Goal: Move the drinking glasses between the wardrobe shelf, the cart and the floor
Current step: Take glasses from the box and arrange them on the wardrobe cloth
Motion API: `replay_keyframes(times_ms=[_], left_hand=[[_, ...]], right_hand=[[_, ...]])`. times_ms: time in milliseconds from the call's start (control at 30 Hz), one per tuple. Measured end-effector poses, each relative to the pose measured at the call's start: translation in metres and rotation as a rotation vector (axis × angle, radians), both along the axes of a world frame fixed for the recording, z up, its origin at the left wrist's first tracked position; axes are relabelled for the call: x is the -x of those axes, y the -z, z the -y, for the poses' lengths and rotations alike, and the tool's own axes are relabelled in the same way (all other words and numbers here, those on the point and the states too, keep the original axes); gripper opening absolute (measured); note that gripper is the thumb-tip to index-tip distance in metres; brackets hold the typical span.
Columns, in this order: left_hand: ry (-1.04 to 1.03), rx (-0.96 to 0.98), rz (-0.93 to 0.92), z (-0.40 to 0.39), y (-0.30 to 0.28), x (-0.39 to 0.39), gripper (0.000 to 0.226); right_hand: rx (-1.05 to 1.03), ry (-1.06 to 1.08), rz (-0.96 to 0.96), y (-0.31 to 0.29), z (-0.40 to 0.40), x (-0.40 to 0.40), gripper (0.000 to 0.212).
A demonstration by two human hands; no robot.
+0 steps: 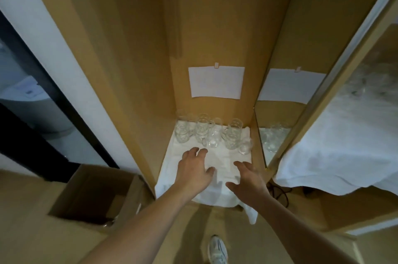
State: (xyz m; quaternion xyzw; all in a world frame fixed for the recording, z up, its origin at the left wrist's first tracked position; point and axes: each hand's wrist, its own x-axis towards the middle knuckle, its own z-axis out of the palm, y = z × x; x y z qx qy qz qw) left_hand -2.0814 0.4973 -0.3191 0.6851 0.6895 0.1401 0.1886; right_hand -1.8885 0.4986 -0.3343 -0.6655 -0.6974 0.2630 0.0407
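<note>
Several clear drinking glasses (202, 132) stand in stacks at the back of the wardrobe shelf, on a white cloth (224, 156). A small single glass (245, 148) sits at the right of the group. My left hand (193, 168) reaches over the cloth with fingers spread, just short of the glasses, holding nothing. To the right and a little nearer hovers my right hand (247, 179), palm turned inward, fingers relaxed and empty.
The shelf sits in a narrow brown wardrobe bay with a white paper sheet (216, 82) on its back wall. A mirrored door (277, 134) stands open at the right beside a white-covered surface (336, 156). An open cardboard box (94, 194) lies lower left. A shoe (217, 250) shows below.
</note>
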Motion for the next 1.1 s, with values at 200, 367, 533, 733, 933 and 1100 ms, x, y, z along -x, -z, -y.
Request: replay_keyframes(times_ms=[200,367,533,733,933,1100], left_hand=[[0.032,0.064,-0.103,-0.052,0.004,-0.004,0.063],[0.066,0.111,-0.075,-0.092,0.014,-0.024,0.063],[0.044,0.121,0.011,-0.123,0.032,-0.04,0.063],[0.002,0.173,0.116,-0.16,0.055,-0.047,0.063],[-0.062,0.232,0.253,-0.209,0.083,-0.049,0.061],[-0.076,0.278,0.294,-0.241,0.102,-0.041,0.063]], right_hand=[[0.039,0.027,-0.08,0.018,-0.053,0.002,0.078],[0.102,0.092,-0.116,0.03,-0.089,-0.012,0.078],[0.122,0.14,-0.128,0.044,-0.112,-0.024,0.078],[0.152,0.25,-0.121,0.059,-0.138,-0.025,0.076],[0.174,0.418,-0.131,0.083,-0.167,-0.013,0.074],[0.198,0.589,-0.143,0.099,-0.193,0.004,0.073]])
